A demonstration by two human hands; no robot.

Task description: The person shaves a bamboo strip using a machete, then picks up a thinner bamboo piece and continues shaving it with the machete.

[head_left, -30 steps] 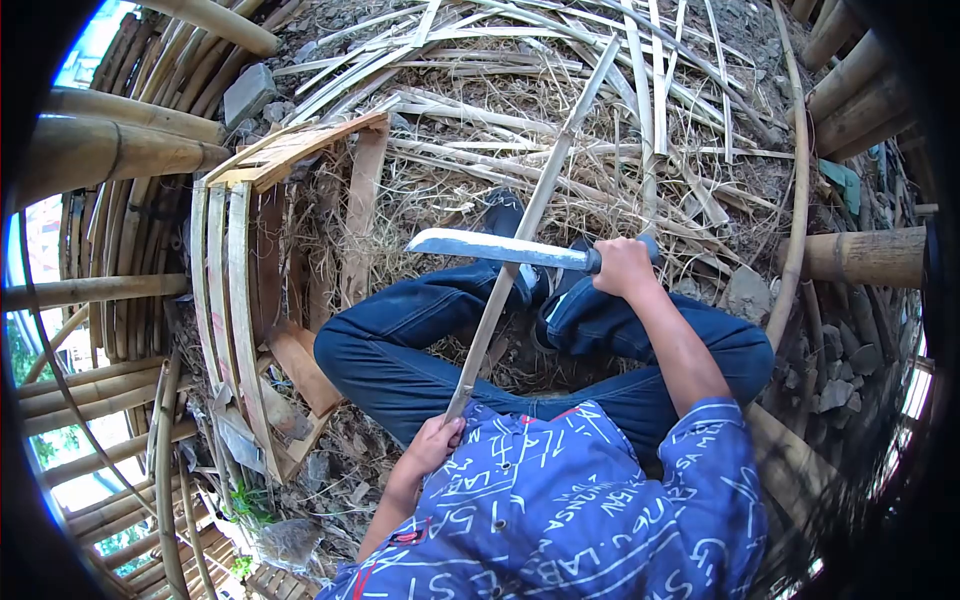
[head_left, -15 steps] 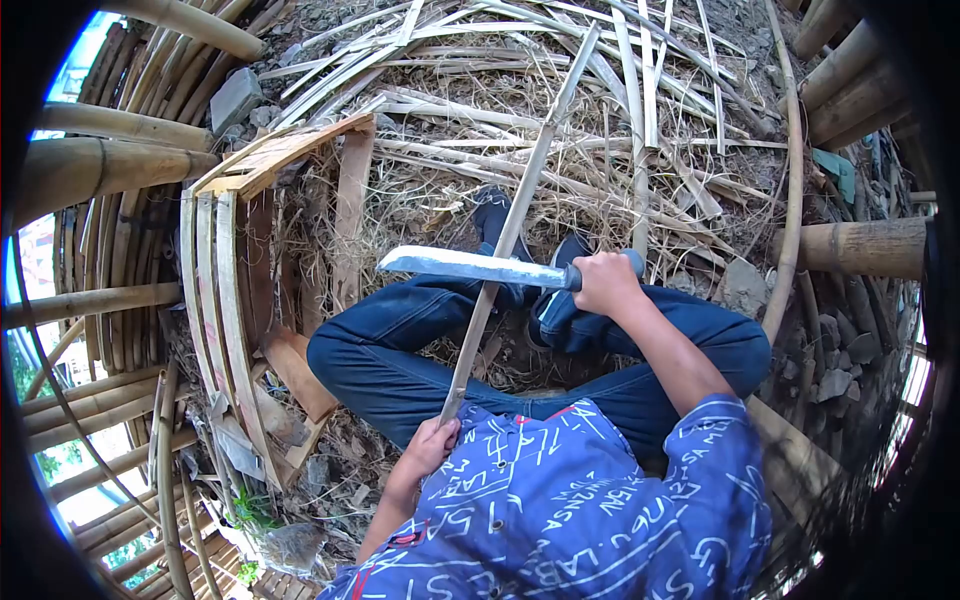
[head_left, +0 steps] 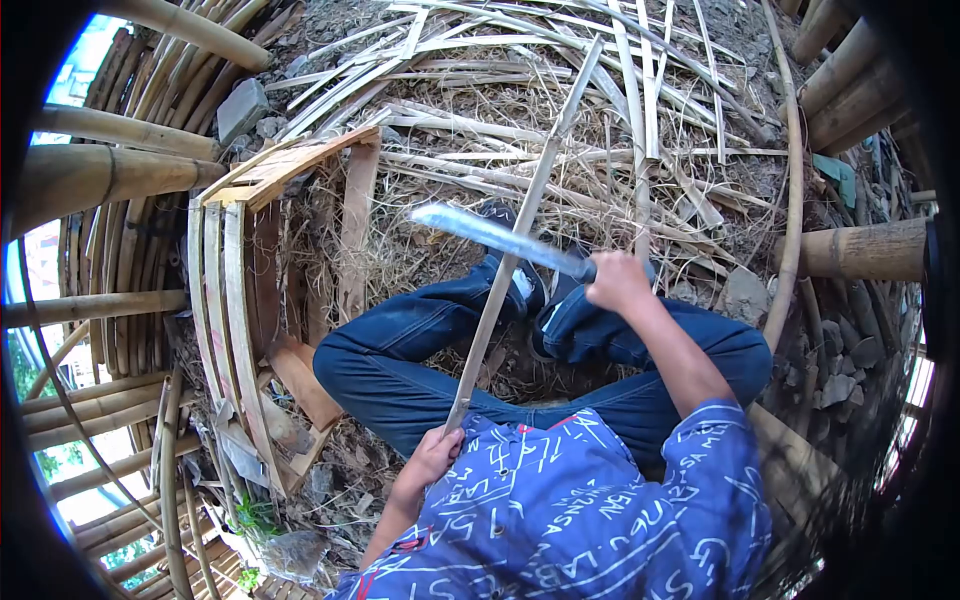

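My left hand [head_left: 433,452] is closed around the near end of a long bamboo strip [head_left: 520,235], close against my shirt. The strip slants up and away over my crossed legs [head_left: 410,370], its far end above the litter on the ground. Wrapped round the dark handle of a machete [head_left: 500,238] is my right hand [head_left: 618,280]. Its pale blade points left and crosses the strip about midway, with the tip beyond it over my shoe. A blur softens the blade.
Split bamboo strips [head_left: 480,130] and shavings cover the ground ahead. A wooden crate [head_left: 222,290] lies on its side at my left. Bamboo poles [head_left: 880,249] stick in from both sides, with stones [head_left: 742,296] on the right.
The machete has shifted slightly right and its blade now slants, tip higher than the handle. My right hand moved a little right. The left hand still holds the strip in nearly the same place.
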